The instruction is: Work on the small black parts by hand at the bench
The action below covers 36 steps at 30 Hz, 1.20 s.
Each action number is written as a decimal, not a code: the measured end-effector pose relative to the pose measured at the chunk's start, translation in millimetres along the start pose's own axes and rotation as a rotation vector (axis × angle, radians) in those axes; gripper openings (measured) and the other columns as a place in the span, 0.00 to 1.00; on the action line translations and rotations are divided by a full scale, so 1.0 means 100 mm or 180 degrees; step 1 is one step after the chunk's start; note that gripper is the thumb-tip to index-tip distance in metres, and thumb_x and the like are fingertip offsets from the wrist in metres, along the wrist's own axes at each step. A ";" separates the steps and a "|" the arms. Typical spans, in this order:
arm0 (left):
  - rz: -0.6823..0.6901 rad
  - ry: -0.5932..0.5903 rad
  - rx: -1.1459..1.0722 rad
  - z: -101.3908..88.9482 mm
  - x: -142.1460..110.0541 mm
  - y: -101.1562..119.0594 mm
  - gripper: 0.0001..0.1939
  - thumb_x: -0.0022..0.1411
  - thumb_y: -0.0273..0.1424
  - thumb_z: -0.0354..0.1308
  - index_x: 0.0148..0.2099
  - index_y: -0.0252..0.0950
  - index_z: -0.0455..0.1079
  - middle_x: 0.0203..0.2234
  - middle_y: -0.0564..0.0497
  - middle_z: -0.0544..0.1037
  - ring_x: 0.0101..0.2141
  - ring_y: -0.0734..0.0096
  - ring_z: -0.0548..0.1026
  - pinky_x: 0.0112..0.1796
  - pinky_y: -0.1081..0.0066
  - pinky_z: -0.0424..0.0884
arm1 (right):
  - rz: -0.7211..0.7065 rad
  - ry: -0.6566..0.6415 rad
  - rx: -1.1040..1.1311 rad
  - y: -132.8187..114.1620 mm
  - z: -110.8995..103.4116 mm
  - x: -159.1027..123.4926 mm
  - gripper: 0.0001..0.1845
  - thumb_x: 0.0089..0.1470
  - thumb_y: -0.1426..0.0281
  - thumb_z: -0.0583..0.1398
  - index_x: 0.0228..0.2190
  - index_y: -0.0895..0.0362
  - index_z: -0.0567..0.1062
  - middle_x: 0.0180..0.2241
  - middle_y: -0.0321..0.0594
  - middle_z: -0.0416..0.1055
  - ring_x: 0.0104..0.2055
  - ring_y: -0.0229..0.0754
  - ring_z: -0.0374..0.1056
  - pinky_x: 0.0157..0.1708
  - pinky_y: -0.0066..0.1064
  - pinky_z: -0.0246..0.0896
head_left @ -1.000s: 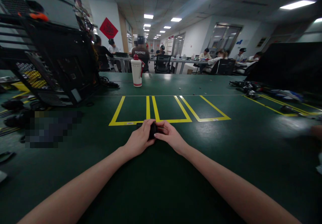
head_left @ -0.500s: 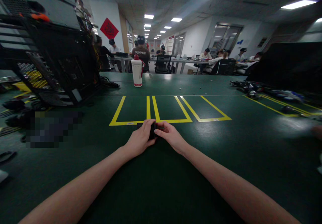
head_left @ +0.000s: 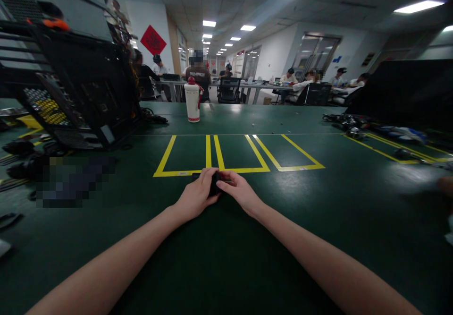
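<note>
The left hand is curled around a black object at the centre of the frame; the right hand is partly closed, thumb and fingertips against its right side. Just beyond lie yellow tape outlines on the green table. Farther up stands a white cup; a black metal frame fills the upper left.

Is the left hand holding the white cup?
No, the left hand grips a black object, while the cup stands farther away.

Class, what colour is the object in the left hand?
The object is black, as the head view shows.
</note>
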State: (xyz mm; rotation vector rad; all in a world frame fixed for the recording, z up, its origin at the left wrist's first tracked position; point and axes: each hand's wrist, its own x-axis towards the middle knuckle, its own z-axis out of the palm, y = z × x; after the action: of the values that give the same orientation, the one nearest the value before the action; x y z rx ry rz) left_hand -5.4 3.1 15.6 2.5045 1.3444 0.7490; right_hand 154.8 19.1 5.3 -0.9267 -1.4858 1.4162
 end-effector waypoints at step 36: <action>0.0067 -0.0034 -0.0010 -0.01 0.00 -0.02 0.30 0.53 0.31 0.52 0.54 0.41 0.40 0.50 0.46 0.55 0.43 0.61 0.67 0.39 0.61 0.69 | -0.0045 0.0012 0.0091 -0.05 0.03 -0.03 0.16 0.44 0.67 0.59 0.38 0.54 0.67 0.41 0.39 0.65 0.45 0.40 0.61 0.45 0.37 0.57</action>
State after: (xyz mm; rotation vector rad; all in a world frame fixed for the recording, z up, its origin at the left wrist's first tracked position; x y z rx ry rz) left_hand -7.6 3.9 15.3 2.5204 1.3145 0.7403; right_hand 153.5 15.0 10.1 -0.8991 -1.4631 1.4212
